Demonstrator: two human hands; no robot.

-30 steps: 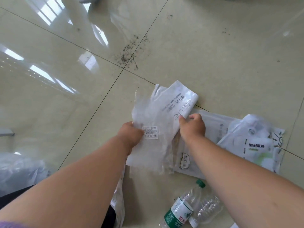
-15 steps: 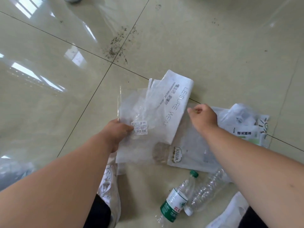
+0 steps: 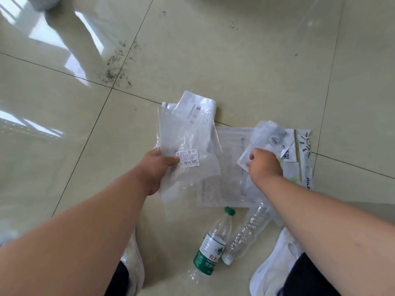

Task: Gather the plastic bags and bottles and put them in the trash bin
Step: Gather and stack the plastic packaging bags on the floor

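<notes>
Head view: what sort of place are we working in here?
Likely an indoor room or hallway, hard to say further: glossy tiled floor with dark grout lines mirrors window light, a patch of dirt specks lies on it, and plastic bags and bottles lie scattered.

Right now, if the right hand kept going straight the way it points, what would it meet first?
The right hand points up-frame and slightly right, already pinching a crumpled clear bag. That bag comes first, then probably the green-printed bag; depth is unclear.

Glossy pale tiled floor (image 3: 245, 50), dark grout lines, speckled dirt (image 3: 116, 69) far beyond the fingertips (image 3: 249, 157). Under them, flat printed bags (image 3: 235, 174); nearer than the fingers, a green-labelled bottle (image 3: 210, 251) touching a clear bottle (image 3: 248, 233) (both lying down).
</notes>
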